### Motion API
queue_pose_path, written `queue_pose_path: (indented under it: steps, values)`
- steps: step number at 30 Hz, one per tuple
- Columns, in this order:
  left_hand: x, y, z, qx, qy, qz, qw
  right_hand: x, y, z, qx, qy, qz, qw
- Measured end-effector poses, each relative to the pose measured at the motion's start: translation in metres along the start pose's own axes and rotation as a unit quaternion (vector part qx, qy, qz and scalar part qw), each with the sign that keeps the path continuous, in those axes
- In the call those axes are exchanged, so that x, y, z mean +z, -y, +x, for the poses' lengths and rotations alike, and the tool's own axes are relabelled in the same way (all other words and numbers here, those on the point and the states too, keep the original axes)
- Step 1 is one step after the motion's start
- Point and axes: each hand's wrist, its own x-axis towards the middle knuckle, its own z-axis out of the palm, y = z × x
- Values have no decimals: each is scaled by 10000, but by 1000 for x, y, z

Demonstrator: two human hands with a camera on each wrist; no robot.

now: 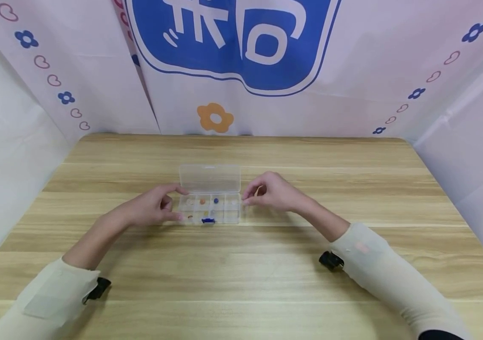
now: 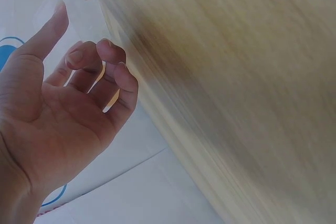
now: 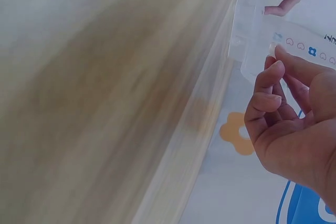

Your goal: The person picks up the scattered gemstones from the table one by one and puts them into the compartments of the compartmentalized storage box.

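A clear plastic compartment box (image 1: 232, 215) lies on the wooden table with its lid (image 1: 210, 178) raised at the back. Small coloured pieces sit in several compartments, among them an orange piece (image 1: 202, 201) and a dark blue piece (image 1: 216, 200). My left hand (image 1: 150, 207) holds the box's left end, index finger by the back corner and thumb by the front. At the box's right end is my right hand (image 1: 273, 192), thumb and index finger pinched together. Between those fingertips, the right wrist view shows a small pale, see-through piece (image 3: 272, 49), its kind unclear.
A blue clasp (image 1: 208, 220) marks the box's front edge. The wooden table (image 1: 241, 283) extends around the box, and a printed white cloth (image 1: 335, 113) hangs behind its back edge. Both forearms wear pale sleeves with small black devices.
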Motion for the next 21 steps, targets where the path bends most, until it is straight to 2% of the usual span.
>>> queue_pose_path:
  steps: [8,16,21]
  values:
    - [-1,0,1,46,-24,60,10000,3,7,5,31,64,7,10000]
    - [0,1,1,21,-17,55,10000,9,9,11,-42,288,48,9996]
    - [0,1,1,31,-9,-6,10000,12,9,14,-165,319,-108,9993]
